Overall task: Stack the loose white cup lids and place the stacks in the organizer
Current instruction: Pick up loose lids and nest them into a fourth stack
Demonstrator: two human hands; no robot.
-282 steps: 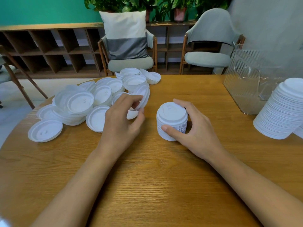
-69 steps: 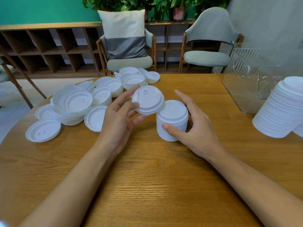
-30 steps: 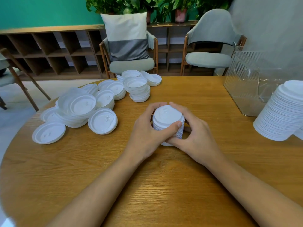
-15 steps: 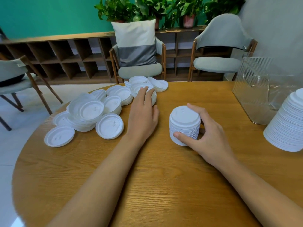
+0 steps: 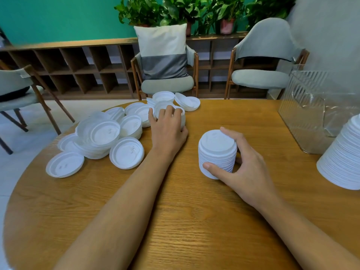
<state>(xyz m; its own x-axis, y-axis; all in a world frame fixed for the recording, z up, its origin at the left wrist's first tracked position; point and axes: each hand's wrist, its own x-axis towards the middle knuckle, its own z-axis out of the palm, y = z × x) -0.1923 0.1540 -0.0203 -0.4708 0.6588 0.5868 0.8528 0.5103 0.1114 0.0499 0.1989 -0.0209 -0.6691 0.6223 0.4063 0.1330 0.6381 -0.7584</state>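
Observation:
A short stack of white lids (image 5: 217, 152) stands upright mid-table. My right hand (image 5: 246, 166) grips it from the right, thumb in front and fingers behind. Farther back, my left hand (image 5: 167, 126) curls over a smaller pile of lids (image 5: 182, 115), covering most of it. Several loose white lids (image 5: 126, 152) and low piles (image 5: 101, 137) lie scattered at the left of the wooden table (image 5: 185, 221). The clear ribbed organizer (image 5: 311, 117) stands at the right rear.
A tall leaning stack of lids (image 5: 342, 160) stands at the right edge, in front of the organizer. Two upholstered chairs (image 5: 167, 82) and low wooden shelving stand behind the table. Another chair (image 5: 19, 86) is at the far left.
My left hand has reached a little farther back and its fingers have closed round the small lid pile. My right hand keeps its hold on the centre stack.

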